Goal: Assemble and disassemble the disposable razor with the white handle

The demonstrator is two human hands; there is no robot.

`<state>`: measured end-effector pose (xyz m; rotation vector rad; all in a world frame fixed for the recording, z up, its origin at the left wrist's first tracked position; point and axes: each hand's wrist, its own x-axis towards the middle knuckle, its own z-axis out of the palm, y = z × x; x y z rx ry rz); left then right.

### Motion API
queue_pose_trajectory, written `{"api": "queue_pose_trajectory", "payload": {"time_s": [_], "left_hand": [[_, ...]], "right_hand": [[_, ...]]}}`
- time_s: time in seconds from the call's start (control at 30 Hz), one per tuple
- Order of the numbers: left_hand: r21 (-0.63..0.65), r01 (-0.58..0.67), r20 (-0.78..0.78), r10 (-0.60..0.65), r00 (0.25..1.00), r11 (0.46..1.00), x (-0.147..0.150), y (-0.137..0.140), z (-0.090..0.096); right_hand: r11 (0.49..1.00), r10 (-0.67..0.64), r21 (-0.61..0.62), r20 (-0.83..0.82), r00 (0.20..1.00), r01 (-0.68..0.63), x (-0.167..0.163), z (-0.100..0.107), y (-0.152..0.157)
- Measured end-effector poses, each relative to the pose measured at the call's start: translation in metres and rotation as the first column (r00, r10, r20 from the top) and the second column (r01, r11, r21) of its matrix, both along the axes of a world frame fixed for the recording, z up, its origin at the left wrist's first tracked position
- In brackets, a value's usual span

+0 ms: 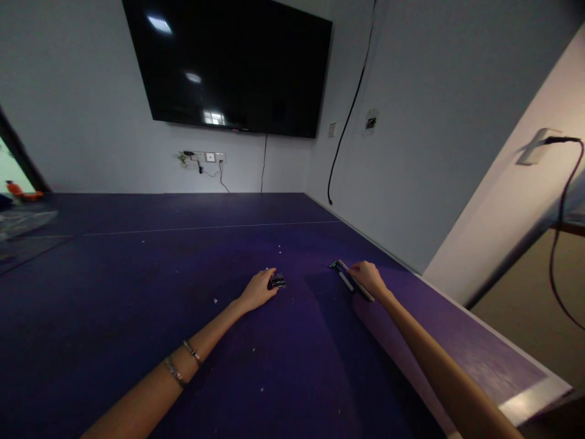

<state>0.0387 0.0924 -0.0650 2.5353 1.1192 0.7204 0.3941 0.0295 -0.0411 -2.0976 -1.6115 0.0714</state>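
On the purple tabletop, my left hand has its thumb and fingers closed around the edge of a small black piece with pale markings; its exact kind is too small to make out. To the right, my right hand pinches a long, narrow dark object with pale strips along it and a greenish far end. That object lies at a slant, held just above or against the tabletop; I cannot tell which. A gap of tabletop separates the two hands.
The purple tabletop carries several tiny white scraps. Clear plastic lies at the far left, with an orange object behind it. A black cable hangs beside the right wall. A large television is mounted above wall sockets.
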Motion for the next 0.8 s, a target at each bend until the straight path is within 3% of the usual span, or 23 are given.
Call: {"api": "queue_pose_trajectory", "payload": {"time_s": [0.07,0.17,0.27,0.33,0.4,0.47,0.63,0.8], "left_hand": [[0.001,0.028,0.041,-0.028,0.999,1.000,0.003,-0.003,0.005],[0.012,0.107,0.086,-0.107,0.991,0.994,0.012,-0.014,0.015],[0.035,0.189,0.113,-0.192,0.975,0.981,0.022,-0.027,0.024],[0.042,0.237,0.121,-0.240,0.963,0.971,0.027,-0.034,0.028],[0.041,0.260,0.129,-0.263,0.956,0.965,0.030,-0.040,0.029],[0.036,0.258,0.141,-0.261,0.955,0.965,0.031,-0.044,0.030],[-0.006,0.238,0.151,-0.235,0.960,0.971,0.032,-0.051,0.034],[0.021,0.261,0.163,-0.261,0.952,0.965,0.032,-0.053,0.035]], "right_hand": [[0.998,0.053,0.021,0.018,0.998,-0.053,-0.014,0.012,-0.002],[0.970,0.235,0.055,0.032,0.971,-0.236,-0.047,0.031,-0.007],[0.812,0.578,0.044,0.065,0.813,-0.581,-0.085,0.048,-0.016],[0.732,0.680,-0.012,0.081,0.729,-0.681,-0.105,0.056,-0.022],[0.692,0.722,-0.069,0.097,0.685,-0.719,-0.118,0.060,-0.026],[0.683,0.730,-0.109,0.117,0.673,-0.722,-0.124,0.061,-0.028],[0.717,0.697,-0.129,0.131,0.705,-0.685,-0.127,0.053,-0.027],[0.693,0.720,-0.113,0.076,0.689,-0.712,-0.119,0.052,-0.024]]}}
